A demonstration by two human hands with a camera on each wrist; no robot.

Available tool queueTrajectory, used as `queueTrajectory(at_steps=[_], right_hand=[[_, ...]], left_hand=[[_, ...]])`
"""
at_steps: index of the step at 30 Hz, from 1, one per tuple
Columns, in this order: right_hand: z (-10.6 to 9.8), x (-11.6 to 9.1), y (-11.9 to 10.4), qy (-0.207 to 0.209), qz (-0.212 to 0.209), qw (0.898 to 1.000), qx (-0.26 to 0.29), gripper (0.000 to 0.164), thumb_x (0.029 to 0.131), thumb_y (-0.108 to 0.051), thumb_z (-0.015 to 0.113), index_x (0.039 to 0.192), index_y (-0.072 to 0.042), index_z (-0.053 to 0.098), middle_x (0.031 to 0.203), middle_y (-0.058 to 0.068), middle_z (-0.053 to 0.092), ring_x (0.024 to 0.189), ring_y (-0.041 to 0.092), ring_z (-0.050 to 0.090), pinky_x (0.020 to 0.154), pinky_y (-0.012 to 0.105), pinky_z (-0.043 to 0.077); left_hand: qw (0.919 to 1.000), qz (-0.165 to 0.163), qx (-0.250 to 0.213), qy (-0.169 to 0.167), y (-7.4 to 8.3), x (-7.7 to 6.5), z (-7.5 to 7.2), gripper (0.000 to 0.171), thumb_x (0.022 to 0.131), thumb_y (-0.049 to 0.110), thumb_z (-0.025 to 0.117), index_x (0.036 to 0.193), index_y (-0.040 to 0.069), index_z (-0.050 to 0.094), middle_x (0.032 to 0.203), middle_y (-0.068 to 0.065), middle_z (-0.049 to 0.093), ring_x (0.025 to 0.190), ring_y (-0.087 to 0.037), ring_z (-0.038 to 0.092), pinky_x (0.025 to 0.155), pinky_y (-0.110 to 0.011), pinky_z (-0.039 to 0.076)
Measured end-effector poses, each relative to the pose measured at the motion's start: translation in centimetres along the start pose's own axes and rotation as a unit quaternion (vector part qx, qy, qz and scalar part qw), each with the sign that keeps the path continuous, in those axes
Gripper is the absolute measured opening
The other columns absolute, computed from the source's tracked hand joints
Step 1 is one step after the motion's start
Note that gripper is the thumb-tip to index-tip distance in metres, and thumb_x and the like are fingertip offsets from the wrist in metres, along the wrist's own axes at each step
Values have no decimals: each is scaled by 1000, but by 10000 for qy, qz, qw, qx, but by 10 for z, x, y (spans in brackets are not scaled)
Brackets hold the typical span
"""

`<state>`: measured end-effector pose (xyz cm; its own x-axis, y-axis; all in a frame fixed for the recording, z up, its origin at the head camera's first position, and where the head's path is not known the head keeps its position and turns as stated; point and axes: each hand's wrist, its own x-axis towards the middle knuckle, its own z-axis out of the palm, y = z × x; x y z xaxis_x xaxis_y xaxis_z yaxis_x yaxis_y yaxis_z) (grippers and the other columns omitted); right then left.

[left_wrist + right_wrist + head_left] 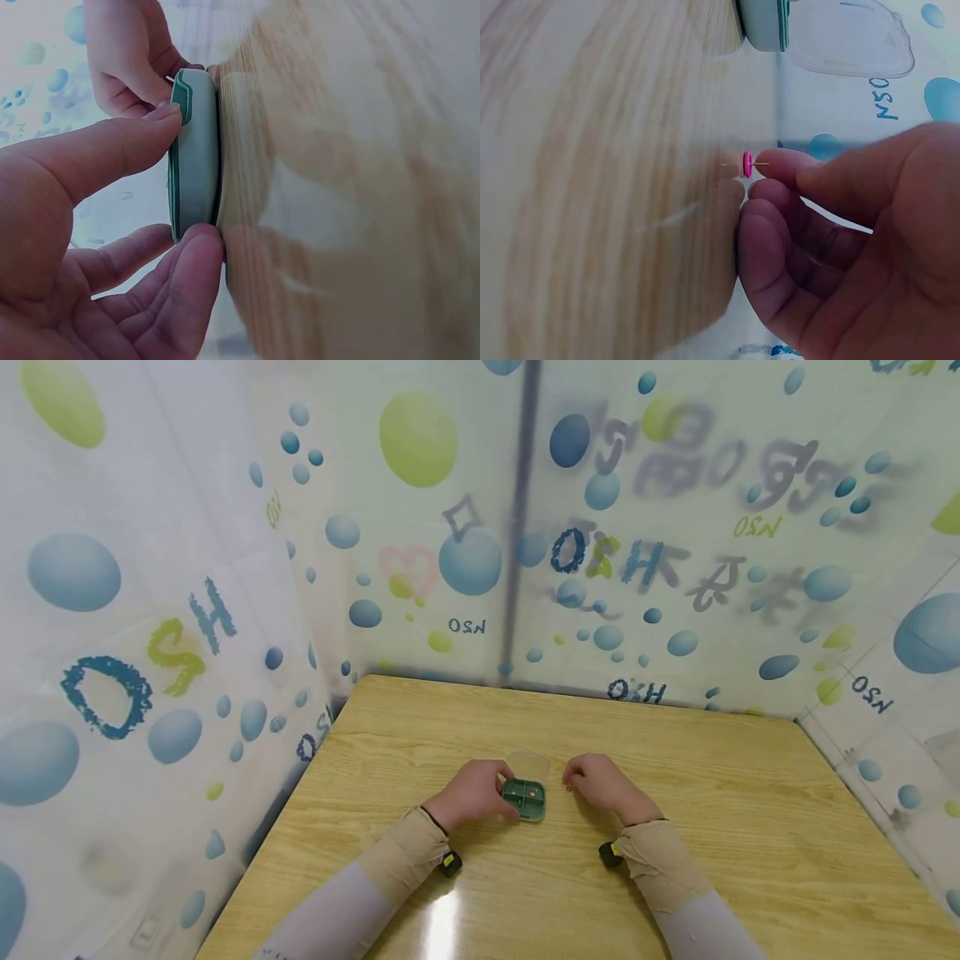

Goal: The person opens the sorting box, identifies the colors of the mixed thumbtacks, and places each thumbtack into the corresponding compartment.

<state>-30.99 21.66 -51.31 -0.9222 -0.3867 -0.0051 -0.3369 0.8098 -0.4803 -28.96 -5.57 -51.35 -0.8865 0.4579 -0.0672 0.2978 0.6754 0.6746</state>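
In the head view, my left hand grips a small green compartment box on the wooden table, thumb at one edge and fingers at another. Its clear lid is swung back, and a tiny orange piece sits in one compartment. The left wrist view shows the thumb pressing the green rim of the box. To the right of the box, my right hand has curled fingers. Its index fingertip is right at the upright pin of a pink thumbtack, whose flat head is down at the tabletop.
The wooden table runs back to curtains printed with blue and green dots, which also close in both sides. Dark wrist cameras sit on beige wraps at both wrists. Light glares off the table near the front.
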Motion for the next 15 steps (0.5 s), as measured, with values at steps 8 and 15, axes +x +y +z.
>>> queueTrajectory(at_steps=[8,15], right_hand=[[-1,-1,-2,-76,-13,10000,39,10,93,-2,74,90,-12,78,87,0,72,76,12,59,73,35,53],[1,-2,-6,67,-10,9999,-94,14,92,1,75,86,-11,78,86,1,73,76,11,60,73,35,54]], left_hand=[[10000,15,-10,10,0,0,0,60,76,29,97,127,10,72,87,4,70,76,-12,63,72,-32,53],[10000,14,3,15,0,0,0,60,76,29,97,127,10,72,87,4,70,76,-12,62,71,-32,53]])
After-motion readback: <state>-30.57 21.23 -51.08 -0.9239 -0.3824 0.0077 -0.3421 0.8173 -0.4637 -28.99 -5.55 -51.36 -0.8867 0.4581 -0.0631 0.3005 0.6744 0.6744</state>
